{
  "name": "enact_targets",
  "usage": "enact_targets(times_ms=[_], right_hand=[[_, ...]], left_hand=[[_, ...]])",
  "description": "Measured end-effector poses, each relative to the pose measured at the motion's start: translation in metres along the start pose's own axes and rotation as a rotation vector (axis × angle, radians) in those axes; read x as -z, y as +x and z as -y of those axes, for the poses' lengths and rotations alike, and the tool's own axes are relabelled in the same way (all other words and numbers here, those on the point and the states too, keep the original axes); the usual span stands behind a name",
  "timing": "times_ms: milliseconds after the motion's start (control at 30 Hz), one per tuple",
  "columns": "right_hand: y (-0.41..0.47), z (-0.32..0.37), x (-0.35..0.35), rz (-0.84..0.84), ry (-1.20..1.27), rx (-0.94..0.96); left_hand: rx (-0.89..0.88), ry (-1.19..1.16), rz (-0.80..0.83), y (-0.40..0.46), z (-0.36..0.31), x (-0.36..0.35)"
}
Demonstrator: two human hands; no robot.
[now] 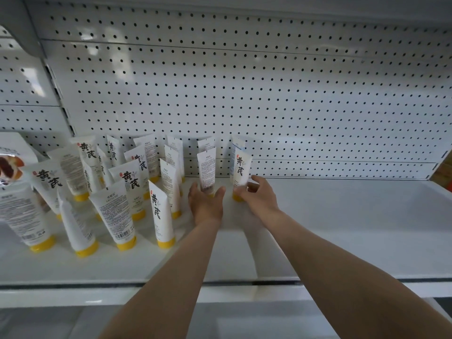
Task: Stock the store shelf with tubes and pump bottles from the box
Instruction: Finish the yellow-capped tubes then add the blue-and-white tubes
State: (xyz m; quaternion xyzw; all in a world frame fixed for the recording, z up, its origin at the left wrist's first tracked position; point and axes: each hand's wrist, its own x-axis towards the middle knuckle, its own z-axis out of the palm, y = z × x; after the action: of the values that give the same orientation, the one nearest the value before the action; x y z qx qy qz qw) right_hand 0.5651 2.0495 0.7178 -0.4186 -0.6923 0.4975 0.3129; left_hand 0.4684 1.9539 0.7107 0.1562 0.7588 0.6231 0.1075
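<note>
A person's two bare forearms reach forward over a white metal store shelf [342, 216] backed by a perforated panel [244, 94]. The left hand [206, 204] lies low against the base of one upright tube [206, 170], thumb and fingers spread on either side of its cap end — apparently steadying it so it stays standing; whether the fingers truly pinch it cannot be told. The right hand [256, 194] curls its fingers around the lower part of a second tube [242, 167] just to the right, grasping it near the yellow cap, likely to seat it cap-down beside its neighbour.

The tubes are white, flattened at the top and tapering to a round yellow cap they stand on. Some show large black brush-style characters with a small red seal; others face backwards with fine print and barcodes. A crowd of stocked tubes [122, 192] fills the shelf's left side in loose rows — several lean. The shelf's right half holds no stock yet. No pump bottles or box are visible. A printed packet [9, 167] sits at the far left edge.
</note>
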Motion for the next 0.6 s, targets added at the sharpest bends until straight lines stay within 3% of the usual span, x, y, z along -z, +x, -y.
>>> enact_targets(times_ms=[300, 600], right_hand=[[-0.005, 0.002, 0.009, 0.0, 0.087, 0.007], [-0.008, 0.0, 0.024, 0.012, 0.156, 0.057]], left_hand=[[0.023, 0.0, -0.053, -0.013, -0.003, -0.006], [-0.08, -0.017, -0.144, -0.031, -0.017, -0.01]])
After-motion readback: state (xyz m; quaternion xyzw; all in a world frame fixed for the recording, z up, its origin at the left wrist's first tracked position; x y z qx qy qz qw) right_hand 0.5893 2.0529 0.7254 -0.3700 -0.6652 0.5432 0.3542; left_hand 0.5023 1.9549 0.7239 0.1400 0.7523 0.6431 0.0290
